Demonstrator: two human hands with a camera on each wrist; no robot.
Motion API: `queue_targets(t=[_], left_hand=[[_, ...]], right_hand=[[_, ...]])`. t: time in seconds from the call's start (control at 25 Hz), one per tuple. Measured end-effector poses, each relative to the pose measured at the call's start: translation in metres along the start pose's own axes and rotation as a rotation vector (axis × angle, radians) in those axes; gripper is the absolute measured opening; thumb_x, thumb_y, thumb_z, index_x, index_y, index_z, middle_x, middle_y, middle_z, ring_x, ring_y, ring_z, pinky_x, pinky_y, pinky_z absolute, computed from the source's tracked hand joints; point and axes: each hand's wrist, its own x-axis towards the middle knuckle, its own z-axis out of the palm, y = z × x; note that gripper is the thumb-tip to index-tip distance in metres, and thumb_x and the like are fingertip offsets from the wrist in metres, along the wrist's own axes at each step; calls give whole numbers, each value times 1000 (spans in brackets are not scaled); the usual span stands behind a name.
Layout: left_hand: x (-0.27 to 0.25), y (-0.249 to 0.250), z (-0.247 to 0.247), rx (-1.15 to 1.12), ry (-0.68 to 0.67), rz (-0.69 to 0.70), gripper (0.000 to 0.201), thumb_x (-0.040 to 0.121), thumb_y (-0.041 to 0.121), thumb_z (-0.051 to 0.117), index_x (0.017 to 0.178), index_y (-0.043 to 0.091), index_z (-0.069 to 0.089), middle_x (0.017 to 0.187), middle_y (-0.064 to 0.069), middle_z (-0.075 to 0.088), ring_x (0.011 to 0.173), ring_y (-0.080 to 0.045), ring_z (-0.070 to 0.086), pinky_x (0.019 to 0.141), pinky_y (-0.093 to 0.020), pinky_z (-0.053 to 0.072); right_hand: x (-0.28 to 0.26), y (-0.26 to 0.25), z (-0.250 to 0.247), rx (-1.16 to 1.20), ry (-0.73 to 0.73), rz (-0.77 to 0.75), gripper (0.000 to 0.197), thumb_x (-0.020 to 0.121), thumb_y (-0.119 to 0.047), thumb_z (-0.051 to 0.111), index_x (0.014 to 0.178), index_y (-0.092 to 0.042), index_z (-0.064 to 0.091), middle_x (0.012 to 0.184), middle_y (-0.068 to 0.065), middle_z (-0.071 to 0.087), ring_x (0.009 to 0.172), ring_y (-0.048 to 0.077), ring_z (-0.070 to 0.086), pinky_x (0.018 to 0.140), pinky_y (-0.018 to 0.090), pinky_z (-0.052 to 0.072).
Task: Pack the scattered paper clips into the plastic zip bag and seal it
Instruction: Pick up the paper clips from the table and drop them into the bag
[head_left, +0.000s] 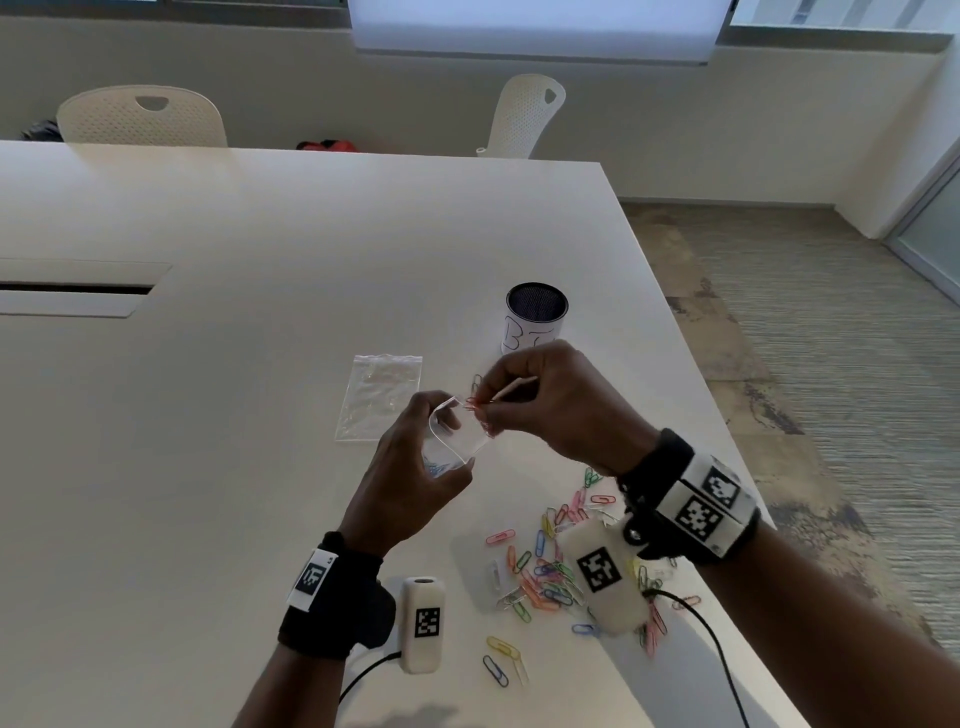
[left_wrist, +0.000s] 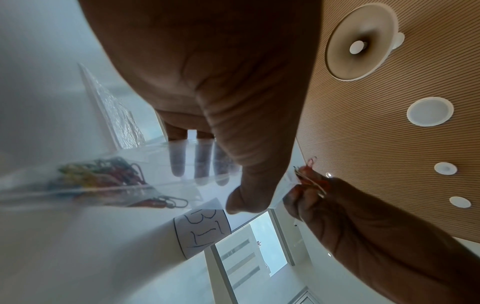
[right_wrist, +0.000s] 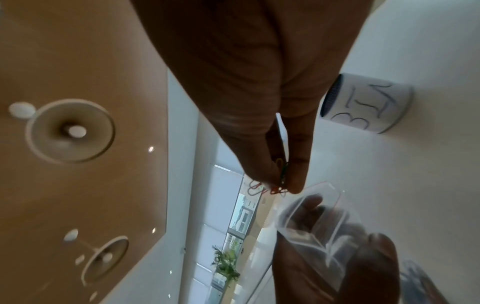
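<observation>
Above the white table (head_left: 260, 415), just on the near side of the labelled pen cup (head_left: 535, 319), the left hand (head_left: 415, 483) holds the plastic zip bag (head_left: 457, 441) with its fingers curled round it, thumb on one wall and fingers behind the other, so the mouth gapes toward the right hand (head_left: 550, 405). That hand pinches a small bunch of paper clips (head_left: 480, 410) between thumb and fingertips, right at the bag's mouth. I judge the bag to be thin, limp and slippery, best held near the rim where the zip strip stiffens it; the clips are light, stiff wire that snags together, so a pinch on several at once suits them. Coloured clips already lie at the bottom of the bag, seen in the left wrist view. Nearer the person than the cup, many loose clips (head_left: 545, 571) remain scattered on the table. A second bag (head_left: 379, 397) lies flat left of the cup; whether it holds anything is unclear. The cup's inside looks dark.
</observation>
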Motion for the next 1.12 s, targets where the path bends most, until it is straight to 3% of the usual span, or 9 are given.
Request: queue_targets(t=[0.12, 0.2, 0.32, 0.44, 0.64, 0.76, 0.92, 1.0, 1.12], left_hand=[[0, 6, 1, -25, 1, -36, 65, 84, 20, 86, 135, 29, 46, 111, 20, 63, 102, 7, 63, 79, -5, 49], [1, 7, 2, -50, 2, -49, 62, 84, 17, 84, 133, 29, 48, 109, 22, 65, 98, 5, 65, 75, -7, 49], [1, 6, 3, -60, 0, -31, 56, 82, 10, 82, 123, 30, 49, 101, 15, 67, 88, -4, 67, 69, -11, 48], [3, 9, 5, -60, -7, -15, 53, 81, 6, 81, 116, 29, 48, 96, 12, 65, 83, -4, 64, 66, -11, 47], [9, 11, 9, -20, -23, -6, 54, 84, 18, 83, 122, 30, 48, 105, 12, 65, 100, -3, 63, 76, -8, 46], [10, 8, 11, -20, -34, 17, 58, 84, 20, 84, 130, 25, 49, 110, 12, 65, 107, -7, 63, 77, -10, 48], [10, 6, 12, -14, -52, 25, 60, 85, 19, 84, 133, 23, 49, 112, 9, 65, 107, -10, 64, 74, -13, 52], [11, 7, 11, -13, -56, 29, 59, 85, 17, 85, 132, 23, 49, 112, 8, 65, 107, -10, 64, 74, -10, 51], [11, 7, 11, -8, -66, 29, 59, 85, 15, 85, 130, 25, 49, 112, 7, 64, 107, -10, 64, 75, -15, 53]], right_hand=[[14, -4, 18, -207, -6, -32, 8, 81, -10, 85, 81, -5, 79, 67, -1, 75, 54, 3, 69, 47, 19, 53], [20, -1, 31, -346, -36, -62, 5, 82, -9, 83, 81, -6, 80, 73, -2, 76, 57, -1, 67, 52, 14, 50], [25, 3, 42, -482, -76, -67, 8, 81, -3, 78, 80, -11, 79, 77, 2, 75, 68, 14, 71, 59, 24, 53], [26, 2, 43, -531, -95, -69, 16, 81, 0, 75, 74, -14, 75, 76, 0, 69, 68, 16, 68, 60, 21, 46], [17, -4, 11, -423, 7, -117, 4, 82, -7, 81, 79, -10, 81, 64, -12, 68, 57, -5, 63, 60, 7, 46], [7, 13, -31, -420, 129, -7, 7, 81, -5, 81, 86, -11, 82, 61, -15, 66, 53, -6, 61, 62, 8, 49], [-23, 62, -76, -513, 101, 255, 11, 86, -9, 80, 96, -12, 82, 76, -8, 75, 56, -11, 62, 53, 1, 44], [-37, 87, -87, -557, 90, 351, 15, 89, -10, 78, 103, -12, 81, 96, 1, 81, 70, -7, 66, 64, 2, 45], [-50, 112, -91, -617, 161, 422, 18, 93, -9, 73, 110, -10, 80, 110, 8, 79, 91, 11, 72, 82, 17, 52]])
